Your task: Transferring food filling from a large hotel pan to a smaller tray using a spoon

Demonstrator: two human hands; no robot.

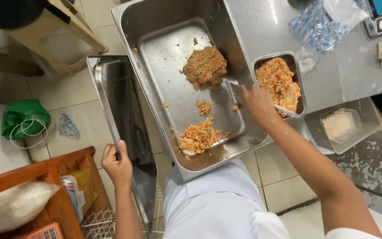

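Head view: the right hand point(258, 104) is clenched on a flat metal scraper point(231, 81), its blade touching the largest clump of orange-flecked minced mixture point(204, 66) inside the deep rectangular stainless steel pan point(155, 26). The mixture looks soft, moist and sticky; it likely crumbles, so lift it from beneath. Smaller clumps point(199, 136) lie near the pan's front wall. The left hand point(118, 166) grips the rim of a flat steel tray point(111, 88); judged stiff, slippery.

Steel table point(350, 79), deep pan point(173, 88), plastic bag point(317, 26)
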